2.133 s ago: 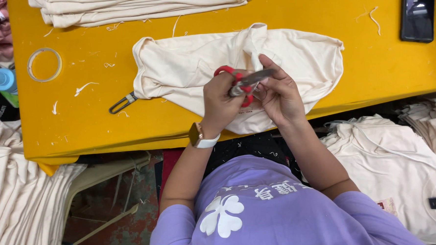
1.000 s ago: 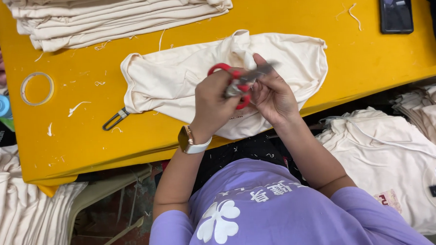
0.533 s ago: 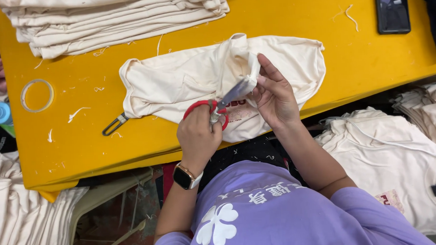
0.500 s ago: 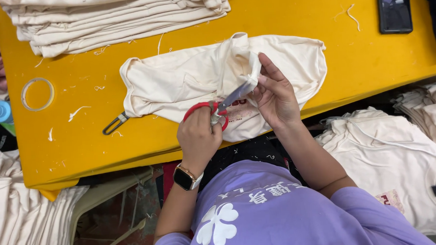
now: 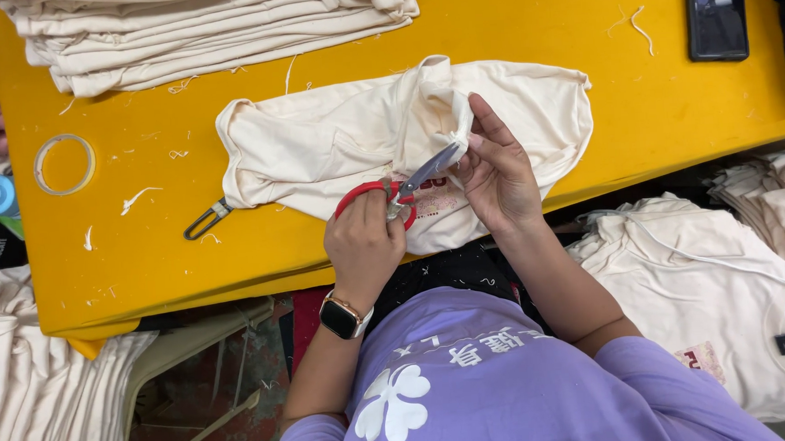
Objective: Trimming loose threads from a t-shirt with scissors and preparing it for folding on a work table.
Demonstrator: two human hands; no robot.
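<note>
I see the cream garment (image 5: 336,144) lying on the yellow worktop (image 5: 147,249): soft, limp, light, best pinched at the fold. My right hand (image 5: 496,176) pinches that fold; my left hand (image 5: 365,248) grips red-handled scissors (image 5: 400,189), stiff, light.

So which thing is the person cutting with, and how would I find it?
Look at the yellow table, then the cream garment spread in its middle. At its near edge, the left hand grips scissors. Their bright red handles stand out; everything around them is cream or yellow.
</note>
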